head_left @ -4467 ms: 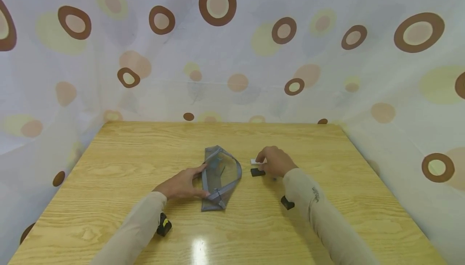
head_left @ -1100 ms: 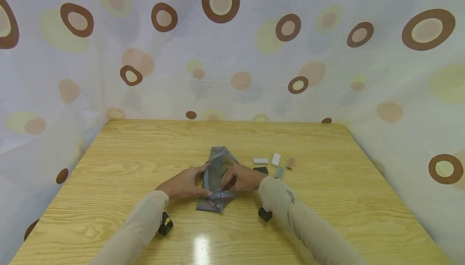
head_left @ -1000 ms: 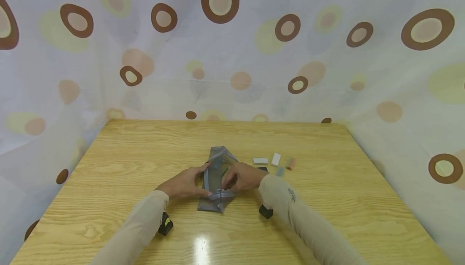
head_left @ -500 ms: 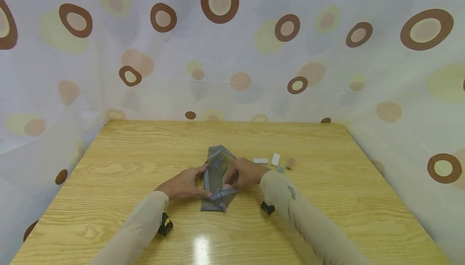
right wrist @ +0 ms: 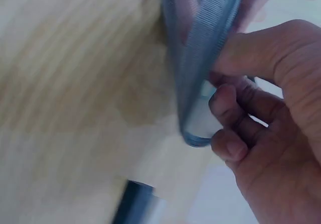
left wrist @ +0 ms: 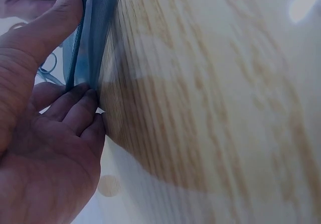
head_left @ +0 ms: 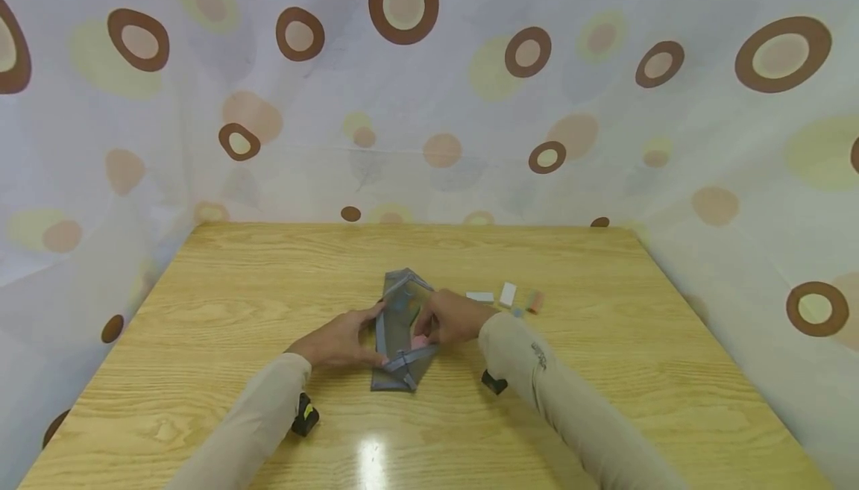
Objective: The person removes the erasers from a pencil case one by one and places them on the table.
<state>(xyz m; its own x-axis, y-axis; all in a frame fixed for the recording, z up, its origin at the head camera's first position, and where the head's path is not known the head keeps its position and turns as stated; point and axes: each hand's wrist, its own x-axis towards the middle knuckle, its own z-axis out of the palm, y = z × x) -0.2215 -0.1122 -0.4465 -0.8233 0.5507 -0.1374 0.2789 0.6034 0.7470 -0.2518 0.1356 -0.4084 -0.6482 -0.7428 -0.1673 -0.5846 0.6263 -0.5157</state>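
A grey mesh zip pouch [head_left: 396, 330] lies on the table with its mouth spread. My left hand [head_left: 344, 335] grips its left edge, thumb near the front and fingers farther back. In the left wrist view, the thumb lies over the zip edge of the pouch [left wrist: 93, 38]. My right hand [head_left: 450, 318] reaches into the mouth from the right, fingers curled. A pink flat piece [head_left: 419, 341] shows right below its fingertips; I cannot tell whether they pinch it. The right wrist view has the right hand [right wrist: 276, 93] bent close over the mesh rim.
Right of the pouch lie two white blocks [head_left: 508, 294] and an orange-and-green small piece [head_left: 535, 301]. A small blue piece [head_left: 517, 312] shows beside the right sleeve. In the right wrist view a black piece [right wrist: 133, 204] lies past the pouch. Patterned cloth [head_left: 443, 102] walls the wooden table [head_left: 268, 266].
My right hand has moved left from the small pieces into the pouch. In the last second it has shifted slightly up and the pink piece has come into view. My left hand stays put.
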